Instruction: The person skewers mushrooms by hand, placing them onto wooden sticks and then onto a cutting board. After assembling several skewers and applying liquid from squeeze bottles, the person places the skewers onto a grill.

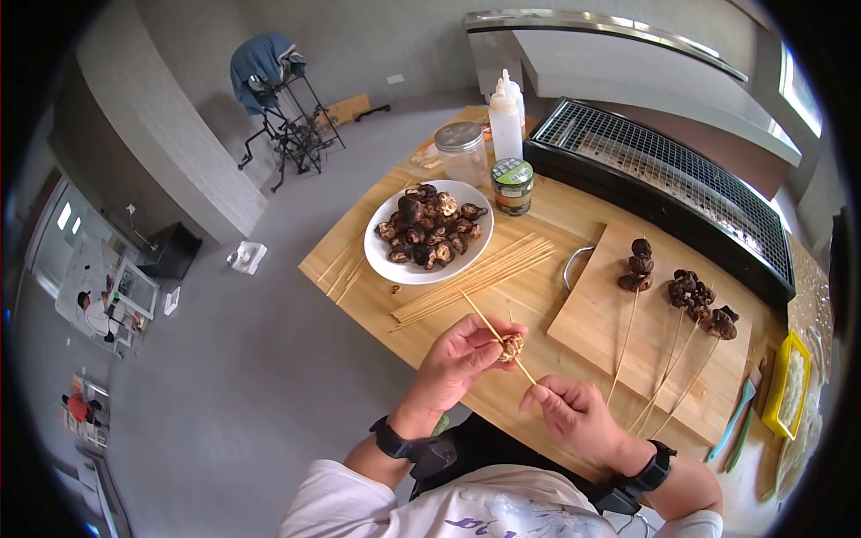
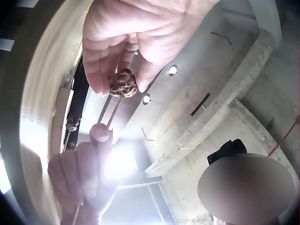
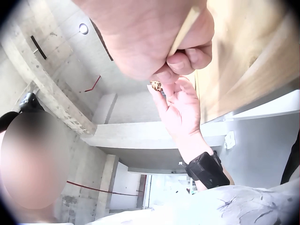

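Note:
Between the fingertips and thumb of my left hand (image 1: pixel 462 359) is a brown, cracked shiitake mushroom (image 1: pixel 512 348). A thin bamboo skewer (image 1: pixel 526 373) meets this mushroom, running into its underside in the left wrist view. My right hand (image 1: pixel 578 414) pinches the skewer just below the mushroom, fingers curled round it. In the right wrist view, the skewer's other end (image 3: pixel 185 30) sticks out past the right palm. A white plate (image 1: pixel 377 258) heaped with more mushrooms (image 1: pixel 430 224) stands beyond the left hand, and loose skewers (image 1: pixel 484 276) lie beside it.
Skewered mushrooms (image 1: pixel 641 264) lie on a wooden board (image 1: pixel 583 309) at the right. Behind it stands a black grill (image 1: pixel 664 161). A jar (image 1: pixel 463 157), a tin (image 1: pixel 512 186) and squeeze bottles (image 1: pixel 504 121) stand at the back. A yellow tray (image 1: pixel 789 386) and brushes (image 1: pixel 734 421) sit far right.

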{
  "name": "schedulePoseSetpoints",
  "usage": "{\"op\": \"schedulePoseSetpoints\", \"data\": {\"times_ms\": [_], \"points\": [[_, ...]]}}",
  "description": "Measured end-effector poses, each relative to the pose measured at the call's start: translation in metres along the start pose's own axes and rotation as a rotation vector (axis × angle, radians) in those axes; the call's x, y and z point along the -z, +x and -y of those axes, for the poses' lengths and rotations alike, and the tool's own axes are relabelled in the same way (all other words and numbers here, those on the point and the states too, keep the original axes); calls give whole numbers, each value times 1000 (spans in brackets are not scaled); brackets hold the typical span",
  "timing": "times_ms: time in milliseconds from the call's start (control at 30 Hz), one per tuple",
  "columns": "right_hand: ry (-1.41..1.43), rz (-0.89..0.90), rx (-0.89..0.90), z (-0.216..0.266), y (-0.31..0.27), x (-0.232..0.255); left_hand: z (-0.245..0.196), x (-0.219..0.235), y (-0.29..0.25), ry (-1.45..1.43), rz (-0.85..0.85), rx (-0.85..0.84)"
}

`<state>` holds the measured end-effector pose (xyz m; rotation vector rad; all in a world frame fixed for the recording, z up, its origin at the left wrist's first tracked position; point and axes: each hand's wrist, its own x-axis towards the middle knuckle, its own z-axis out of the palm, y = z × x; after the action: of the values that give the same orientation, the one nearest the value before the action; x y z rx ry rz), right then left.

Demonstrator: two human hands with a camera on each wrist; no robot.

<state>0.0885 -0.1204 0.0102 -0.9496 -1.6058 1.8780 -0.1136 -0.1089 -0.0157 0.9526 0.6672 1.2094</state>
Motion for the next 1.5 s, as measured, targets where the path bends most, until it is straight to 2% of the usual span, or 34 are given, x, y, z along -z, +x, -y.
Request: {"op": "schedulePoseSetpoints", "data": {"times_ms": [67, 167, 300, 367, 400, 467, 500, 567, 633, 700, 733, 800, 833, 900, 933, 1000, 1033, 1100, 1233, 1500], "points": [[-2, -1, 3, -2, 1, 0, -1, 1, 1, 14, -10, -20], [25, -3, 8, -6, 2, 2, -15, 12, 0, 98, -81, 37], [98, 18, -22, -9, 3, 1, -58, 57, 10, 698, -366, -193], [115, 29, -17, -10, 4, 1, -82, 74, 26, 1131, -482, -202], [111, 31, -23, -9, 4, 0, -92, 77, 35, 1133, -484, -205], [104, 30, -25, -9, 4, 1, -107, 80, 54, 1598, -467, -419], [97, 33, -25, -10, 3, 2, -111, 82, 63, 1596, -466, -423], [90, 37, -27, -10, 3, 1, -113, 91, 80, 1785, -347, -500], [99, 47, -30, -8, 2, 1, -109, 104, 97, 1746, -302, -568], [88, 43, -40, -10, 3, 2, -108, 108, 106, 1850, -333, -371], [77, 41, -51, -11, 3, 2, -108, 106, 107, 1851, -329, -370], [71, 35, -52, -9, 2, 2, -108, 102, 109, 1778, -392, -219], [63, 32, -53, -9, 2, 2, -109, 102, 108, 1779, -388, -220], [62, 29, -53, -8, 1, 2, -109, 103, 101, 1568, -453, -109], [59, 30, -54, -8, 1, 2, -109, 101, 95, 1571, -449, -109], [71, 30, -47, -8, 1, 2, -109, 93, 78, 1269, -435, -193], [79, 32, -41, -8, 1, 2, -106, 87, 69, 1273, -432, -191], [89, 34, -38, -7, 1, 1, -97, 75, 49, 759, -227, -230], [69, 42, -31, -10, 1, 0, -83, 55, 23, 652, -187, -179], [-14, 35, -35, -10, 1, -1, -63, 40, 12, 794, -204, -230]]}}
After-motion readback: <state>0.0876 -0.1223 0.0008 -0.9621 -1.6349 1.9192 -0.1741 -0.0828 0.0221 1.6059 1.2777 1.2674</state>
